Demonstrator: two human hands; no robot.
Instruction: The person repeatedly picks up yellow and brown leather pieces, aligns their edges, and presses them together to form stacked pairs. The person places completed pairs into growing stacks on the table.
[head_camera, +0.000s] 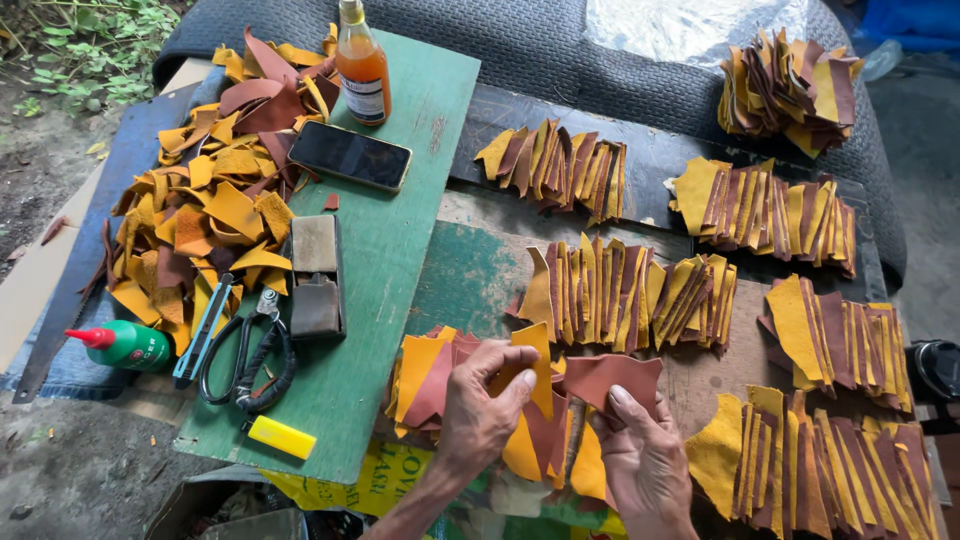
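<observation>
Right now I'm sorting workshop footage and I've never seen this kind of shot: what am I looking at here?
One camera on a person's head looks down at their own bare hands. The left hand and right hand together hold a brown leather piece over a mixed stack. Rows of yellow and brown pieces lie on the worktable. On the green board lie a phone, scissors, a cutter and a bottle.
</observation>
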